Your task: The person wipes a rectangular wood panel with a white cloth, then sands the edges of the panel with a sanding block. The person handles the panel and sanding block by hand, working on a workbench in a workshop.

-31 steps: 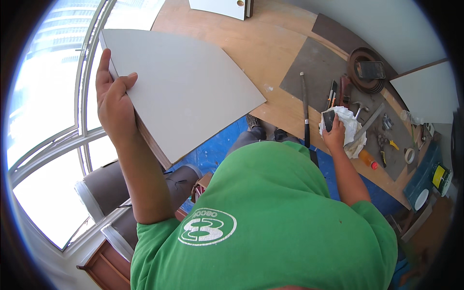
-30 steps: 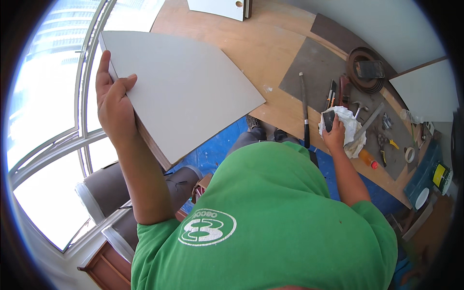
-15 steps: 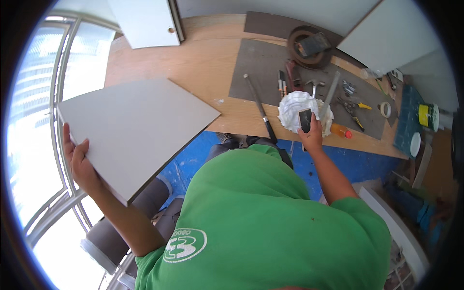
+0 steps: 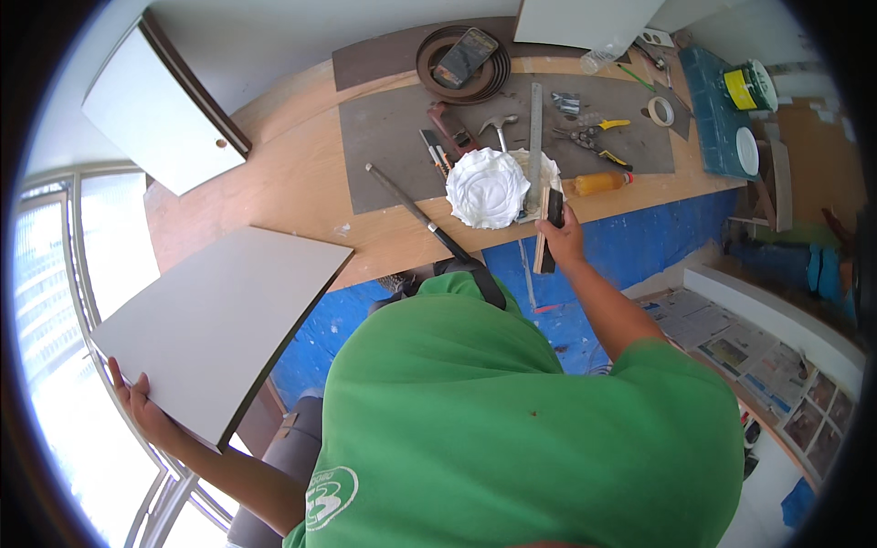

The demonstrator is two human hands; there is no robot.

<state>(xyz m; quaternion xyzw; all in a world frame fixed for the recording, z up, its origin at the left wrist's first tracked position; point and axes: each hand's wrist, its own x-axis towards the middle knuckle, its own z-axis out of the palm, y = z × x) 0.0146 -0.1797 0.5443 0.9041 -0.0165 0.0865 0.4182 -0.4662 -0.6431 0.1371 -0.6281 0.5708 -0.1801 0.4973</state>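
Observation:
My left hand is closed around the left edge of a white panel, its thumb on the top face. The panel lies tilted, with its far corner by the workbench and its near corner over my left forearm. Between the fingers and thumb of my right hand is a sanding block, a layered wooden block with a dark face, held upright at the bench's front edge. Just left of it sits a round white gathered cloth. A steel ruler runs back from beside the block.
On the wooden bench lie a long file, a hammer, a hand plane, snips, an orange bottle, tape and a coil of edging under a phone. White panels lean behind.
My view has swung to the right. The sanding block has come off the white cloth toward the bench edge and is turned edge-on. My left hand still grips the panel.

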